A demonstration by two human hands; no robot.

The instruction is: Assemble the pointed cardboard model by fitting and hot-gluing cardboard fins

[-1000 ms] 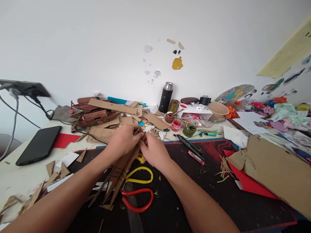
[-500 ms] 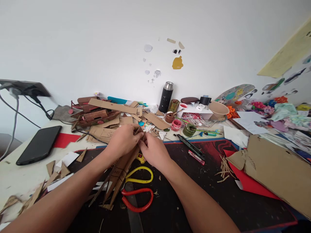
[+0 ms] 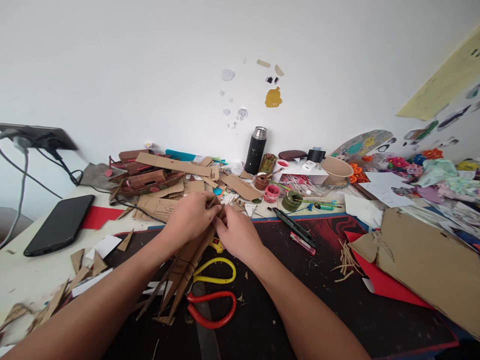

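Left hand (image 3: 189,217) clenched round the cardboard model (image 3: 180,272), right hand (image 3: 236,232) pinching its upper tip, steadying it above the scissors (image 3: 212,292) mid-desk (image 3: 30,275)

A black phone (image 3: 59,224) lay at the left of the bench (image 3: 22,272), beside a red sheet (image 3: 98,216). Yellow-handled scissors (image 3: 215,270) and red-handled scissors (image 3: 212,310) lay on the dark mat (image 3: 322,300). A black flask (image 3: 255,150) stood upright against the wall, near small paint pots (image 3: 272,193) and a tan bowl (image 3: 336,170). A large cardboard sheet (image 3: 427,265) covered red paper (image 3: 378,285) at the right.
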